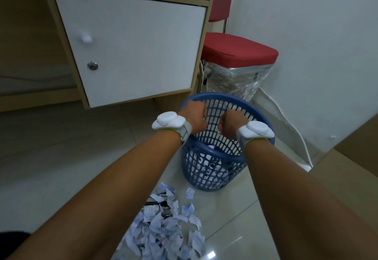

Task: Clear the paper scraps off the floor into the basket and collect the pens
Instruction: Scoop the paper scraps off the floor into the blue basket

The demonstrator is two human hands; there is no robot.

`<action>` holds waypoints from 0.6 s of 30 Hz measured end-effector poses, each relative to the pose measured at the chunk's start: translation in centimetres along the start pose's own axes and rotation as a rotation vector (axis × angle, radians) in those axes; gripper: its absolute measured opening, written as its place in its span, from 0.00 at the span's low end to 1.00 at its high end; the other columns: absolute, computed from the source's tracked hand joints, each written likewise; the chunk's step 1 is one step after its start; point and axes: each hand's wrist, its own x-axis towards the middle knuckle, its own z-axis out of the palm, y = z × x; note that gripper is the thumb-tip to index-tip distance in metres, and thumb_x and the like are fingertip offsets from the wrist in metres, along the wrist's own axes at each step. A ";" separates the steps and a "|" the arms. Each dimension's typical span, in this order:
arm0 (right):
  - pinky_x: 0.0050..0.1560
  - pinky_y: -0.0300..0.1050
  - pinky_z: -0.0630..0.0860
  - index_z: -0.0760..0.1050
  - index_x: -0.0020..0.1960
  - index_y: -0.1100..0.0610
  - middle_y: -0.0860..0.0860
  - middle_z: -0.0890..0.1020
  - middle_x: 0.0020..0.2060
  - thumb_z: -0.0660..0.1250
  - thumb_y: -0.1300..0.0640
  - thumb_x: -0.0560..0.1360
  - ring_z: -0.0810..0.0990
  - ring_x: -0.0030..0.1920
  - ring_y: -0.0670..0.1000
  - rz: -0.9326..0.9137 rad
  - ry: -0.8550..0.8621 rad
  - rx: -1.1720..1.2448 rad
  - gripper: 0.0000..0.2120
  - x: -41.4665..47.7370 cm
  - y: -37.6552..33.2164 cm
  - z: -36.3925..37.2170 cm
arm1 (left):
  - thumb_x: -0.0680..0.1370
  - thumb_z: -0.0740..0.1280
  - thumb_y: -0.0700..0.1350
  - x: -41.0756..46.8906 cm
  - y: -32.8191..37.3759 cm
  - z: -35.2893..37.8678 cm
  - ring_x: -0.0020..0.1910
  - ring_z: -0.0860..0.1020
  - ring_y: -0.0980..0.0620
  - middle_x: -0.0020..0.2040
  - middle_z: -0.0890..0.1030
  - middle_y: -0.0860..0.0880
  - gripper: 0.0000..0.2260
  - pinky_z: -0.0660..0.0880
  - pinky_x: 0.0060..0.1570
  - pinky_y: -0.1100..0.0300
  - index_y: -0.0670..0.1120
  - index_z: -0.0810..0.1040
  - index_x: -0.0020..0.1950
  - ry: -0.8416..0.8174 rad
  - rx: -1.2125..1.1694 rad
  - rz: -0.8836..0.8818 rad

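Two hands over the basket [204,169] mouth, backs twd me: left hand [194,114] by the far-left rim, right hand [231,121] abt mid-opening. Fingers on both curl down & under, so I can't tell if they're pinching paper or closed on nothing. A white fleck shows just below the right one, too small to call. White paper [211,147] sits inside the basket.

What the nxt reach turns on, I'd say: the scrap pile [163,229] lies on the floor back twd me from the hands and well below them, btwn my forearms. Its far edge is just beside the basket's base, on the left side. It spreads from there twd me and sits closer under my left forearm, so the left hand prob gets there first. Dark thin streaks [152,200] at the pile's top-left edge lie roughly crosswise. Maybe pens, half buried, can't be sure.
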 end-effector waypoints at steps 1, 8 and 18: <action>0.52 0.48 0.80 0.80 0.43 0.55 0.56 0.84 0.48 0.69 0.59 0.72 0.83 0.48 0.56 -0.004 0.019 0.004 0.02 0.0 0.0 0.1 | 0.74 0.69 0.42 -0.1 0.0 -0.1 0.51 0.80 0.47 0.54 0.81 0.46 0.09 0.76 0.47 0.60 0.44 0.79 0.53 0.002 -0.004 0.003; 0.56 0.51 0.80 0.82 0.55 0.54 0.57 0.82 0.55 0.67 0.60 0.75 0.82 0.53 0.58 -0.001 0.058 0.000 0.11 -0.6 -1.2 0.2 | 0.74 0.69 0.41 -0.7 -0.2 -0.4 0.50 0.80 0.48 0.52 0.81 0.47 0.07 0.74 0.44 0.62 0.44 0.80 0.51 -0.001 -0.019 0.021; 0.52 0.46 0.78 0.80 0.50 0.58 0.56 0.83 0.52 0.64 0.62 0.75 0.81 0.51 0.55 -0.032 0.085 -0.018 0.07 -1.2 -2.4 -0.4 | 0.74 0.69 0.40 -1.4 0.1 -1.0 0.49 0.80 0.48 0.51 0.82 0.46 0.07 0.76 0.46 0.60 0.43 0.81 0.51 0.023 -0.034 0.020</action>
